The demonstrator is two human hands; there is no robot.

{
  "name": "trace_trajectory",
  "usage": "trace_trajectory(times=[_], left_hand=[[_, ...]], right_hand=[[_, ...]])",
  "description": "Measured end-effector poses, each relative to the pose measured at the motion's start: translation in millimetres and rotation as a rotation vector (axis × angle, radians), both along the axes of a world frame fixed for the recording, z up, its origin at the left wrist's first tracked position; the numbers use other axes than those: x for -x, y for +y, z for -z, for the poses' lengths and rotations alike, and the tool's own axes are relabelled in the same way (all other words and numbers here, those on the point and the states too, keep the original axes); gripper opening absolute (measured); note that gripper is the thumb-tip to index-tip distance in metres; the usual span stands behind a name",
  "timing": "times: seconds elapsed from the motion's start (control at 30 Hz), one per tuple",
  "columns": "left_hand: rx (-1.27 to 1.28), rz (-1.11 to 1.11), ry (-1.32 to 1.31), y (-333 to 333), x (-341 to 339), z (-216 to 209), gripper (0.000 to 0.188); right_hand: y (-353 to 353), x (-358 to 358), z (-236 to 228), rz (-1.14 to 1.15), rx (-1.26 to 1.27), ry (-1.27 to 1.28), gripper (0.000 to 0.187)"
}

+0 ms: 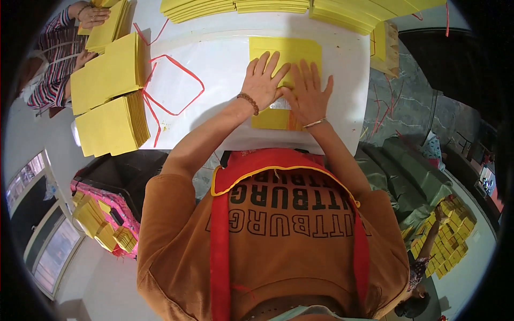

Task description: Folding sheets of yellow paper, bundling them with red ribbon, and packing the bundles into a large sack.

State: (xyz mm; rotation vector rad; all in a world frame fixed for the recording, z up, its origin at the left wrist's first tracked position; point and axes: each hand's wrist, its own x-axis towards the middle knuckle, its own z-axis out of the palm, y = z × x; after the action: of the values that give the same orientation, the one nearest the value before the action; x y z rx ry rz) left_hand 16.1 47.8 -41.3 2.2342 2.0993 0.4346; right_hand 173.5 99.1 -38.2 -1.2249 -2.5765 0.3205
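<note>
A flat yellow paper piece (286, 45), which looks like an envelope, lies on the white table (219, 59) in front of me. My left hand (261, 81) rests on its left half, palm down, fingers spread. On the right half lies my right hand (309, 96), also flat with the fingers stretched out. The two thumbs nearly meet at the middle of the paper. Just below them show a small pale shiny patch (279, 102) and an orange strip (292, 121), both partly covered by my right hand. Neither hand grips anything.
Stacks of yellow envelopes (107, 69) stand along the table's left side, with loose red string (201, 85) beside them. More yellow stacks (214, 6) line the far edge. Another person's hand (93, 17) touches a stack at far left. Green bundles (407, 166) sit at right.
</note>
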Motion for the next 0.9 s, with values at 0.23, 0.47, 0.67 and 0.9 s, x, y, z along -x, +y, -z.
trace_trajectory(times=[0.23, 0.47, 0.67, 0.9], left_hand=[[-0.049, 0.048, -0.089, 1.8, 10.5, 4.4, 0.051], [0.081, 0.254, -0.021, -17.8, 12.1, -21.4, 0.050], [-0.011, 0.178, 0.224, -5.8, -5.9, -9.7, 0.039], [0.096, 0.286, -0.276, 18.5, 90.8, -79.7, 0.040]], right_hand=[[1.1, 2.1, 16.1, -0.066, 0.005, -0.165, 0.051], [1.2, -0.7, 13.2, -0.076, 0.017, -0.098, 0.051], [31.6, -31.9, 17.6, -0.102, 0.396, 0.510, 0.053], [22.6, -57.5, 56.6, 0.150, 0.504, 0.576, 0.062]])
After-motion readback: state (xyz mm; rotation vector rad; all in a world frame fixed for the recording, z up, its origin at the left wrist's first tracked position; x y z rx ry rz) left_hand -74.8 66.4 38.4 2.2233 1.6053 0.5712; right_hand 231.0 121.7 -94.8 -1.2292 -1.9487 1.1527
